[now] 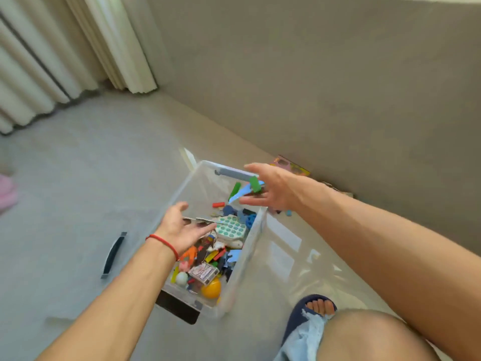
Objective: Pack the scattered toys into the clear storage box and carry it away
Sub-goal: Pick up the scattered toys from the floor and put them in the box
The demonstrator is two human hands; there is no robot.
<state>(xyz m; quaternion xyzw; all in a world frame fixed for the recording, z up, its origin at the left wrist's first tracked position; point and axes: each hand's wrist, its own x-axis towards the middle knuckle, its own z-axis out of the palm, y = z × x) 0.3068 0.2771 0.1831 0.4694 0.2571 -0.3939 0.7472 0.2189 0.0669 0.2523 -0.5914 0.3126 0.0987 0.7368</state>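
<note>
A clear storage box (256, 230) stands on the grey floor, holding several toys: a teal-dotted pop toy (230, 226), a yellow ball (211, 289), a card pack (203, 273) and coloured blocks. My left hand (179, 227) hovers over the box's left rim with spread fingers and grips nothing. My right hand (270, 190) is over the far end of the box, thumb and fingers spread. A green block (254, 184) and a blue piece (240, 195) are right at its palm, over the box; whether they touch the hand is unclear.
A clear lid with a dark handle (114, 255) lies on the floor left of the box. A colourful flat toy (292, 166) leans by the grey wall, small pieces (285, 212) beside the box. Pink thing (6, 191) far left, curtains (78, 48) behind, my slippered foot (309, 308) near right.
</note>
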